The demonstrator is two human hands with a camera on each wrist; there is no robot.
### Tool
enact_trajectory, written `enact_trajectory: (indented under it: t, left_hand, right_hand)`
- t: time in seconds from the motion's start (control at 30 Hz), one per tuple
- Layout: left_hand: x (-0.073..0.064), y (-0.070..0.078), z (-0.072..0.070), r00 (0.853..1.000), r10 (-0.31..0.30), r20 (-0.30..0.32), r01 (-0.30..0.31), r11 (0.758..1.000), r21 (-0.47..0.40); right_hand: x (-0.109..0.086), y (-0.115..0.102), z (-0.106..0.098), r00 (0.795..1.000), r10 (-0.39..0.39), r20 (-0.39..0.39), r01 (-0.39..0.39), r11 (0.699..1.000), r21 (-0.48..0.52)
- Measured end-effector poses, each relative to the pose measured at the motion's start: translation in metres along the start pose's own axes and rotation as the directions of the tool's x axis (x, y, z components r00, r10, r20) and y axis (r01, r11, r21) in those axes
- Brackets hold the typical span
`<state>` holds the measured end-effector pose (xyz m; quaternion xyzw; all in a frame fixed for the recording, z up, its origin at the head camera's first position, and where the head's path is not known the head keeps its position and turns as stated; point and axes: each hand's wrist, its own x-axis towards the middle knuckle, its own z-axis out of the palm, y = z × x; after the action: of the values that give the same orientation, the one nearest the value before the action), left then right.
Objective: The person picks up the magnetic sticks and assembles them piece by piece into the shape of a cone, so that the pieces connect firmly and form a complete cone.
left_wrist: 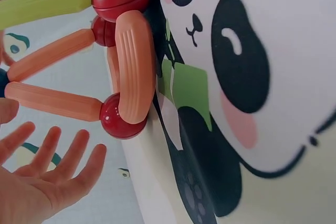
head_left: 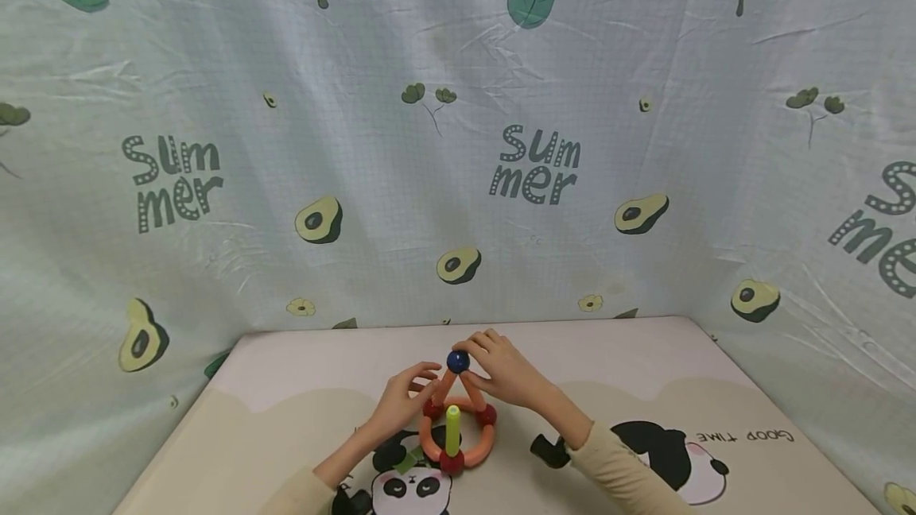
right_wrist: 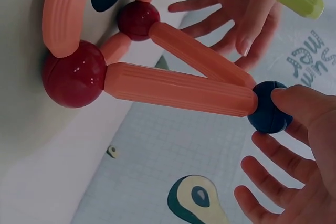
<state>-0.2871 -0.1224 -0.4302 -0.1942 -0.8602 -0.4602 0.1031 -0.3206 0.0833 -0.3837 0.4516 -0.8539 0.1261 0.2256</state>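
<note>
A ring of curved orange rods (head_left: 481, 448) joined by three red balls (head_left: 452, 463) rests on the table. Two straight orange rods (right_wrist: 181, 88) slope up from the rear balls and meet at a blue ball (head_left: 458, 361). My right hand (head_left: 504, 368) pinches that blue ball between thumb and fingers, its other fingers spread. From the front red ball rises a yellow-green rod (head_left: 453, 430); its upper end stands apart from the blue ball. Beside the left side of the frame, my left hand (head_left: 401, 396) is held with loosely spread fingers, gripping nothing.
The tabletop (head_left: 300, 364) carries printed pandas, one panda face (head_left: 411, 491) just in front of the ring and another panda (head_left: 669, 459) to the right. A pale curtain (head_left: 386, 173) with avocado and leaf prints hangs behind and around the table.
</note>
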Motion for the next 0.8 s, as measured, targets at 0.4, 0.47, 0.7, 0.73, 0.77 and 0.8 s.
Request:
enact_trajectory:
  t: [0.4, 0.47, 0.7, 0.73, 0.77, 0.8]
  left_hand:
    - [-0.021, 0.010, -0.008, 0.939, 0.066, 0.337, 0.026, 0.965, -0.261]
    - [-0.023, 0.011, -0.007, 0.916, 0.095, 0.390, 0.042, 0.943, -0.330]
    - [-0.025, 0.016, -0.004, 0.903, 0.076, 0.424, 0.113, 0.908, -0.404]
    - [-0.025, 0.017, -0.004, 0.906, 0.056, 0.420, 0.127, 0.909, -0.396]
    - [-0.025, 0.017, -0.003, 0.909, 0.037, 0.415, 0.140, 0.911, -0.389]
    - [-0.025, 0.018, -0.003, 0.913, 0.018, 0.408, 0.153, 0.912, -0.380]
  right_hand:
    - [-0.002, 0.005, 0.000, 0.998, 0.022, 0.062, -0.035, 0.976, 0.216]
    - [-0.002, 0.007, 0.001, 0.997, 0.027, 0.077, -0.046, 0.966, 0.253]
    - [-0.001, 0.008, 0.001, 0.994, 0.020, 0.109, -0.054, 0.944, 0.324]
    - [-0.001, 0.008, 0.000, 0.993, 0.020, 0.113, -0.057, 0.941, 0.334]
    - [-0.001, 0.008, 0.000, 0.993, 0.021, 0.120, -0.061, 0.936, 0.347]
    - [-0.001, 0.007, -0.001, 0.992, 0.022, 0.127, -0.067, 0.929, 0.364]
